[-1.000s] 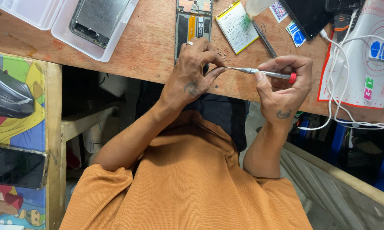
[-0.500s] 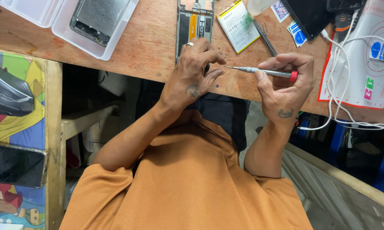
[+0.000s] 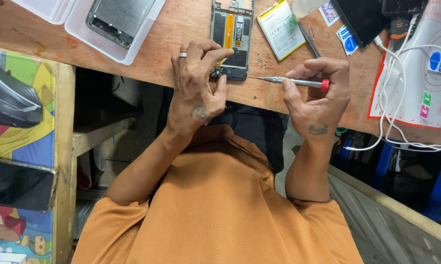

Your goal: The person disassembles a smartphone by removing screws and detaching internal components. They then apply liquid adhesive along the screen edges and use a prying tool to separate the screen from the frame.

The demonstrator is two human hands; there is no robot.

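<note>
the opened phone (image 3: 231,36) lies at the near edge of the tabletop (image 3: 181,34), left hand (image 3: 197,83) curled over its lower end to pin it steady. the right hand (image 3: 315,93) is closed around a screwdriver (image 3: 289,81), tip aimed toward the phone's corner, loose screws (image 3: 262,62) just beside.

My opened smartphone (image 3: 232,36) lies flat on the wooden bench with its back cover off, showing a dark frame, an orange flex strip down its middle and black boards inside; its lower end points toward me, and its upper end runs out of the picture. My slim precision screwdriver (image 3: 291,82), a silver shaft with a red cap at the back end, is held almost level just beside the phone's lower right corner, its fine tip pointing at that corner without quite touching it.
</note>
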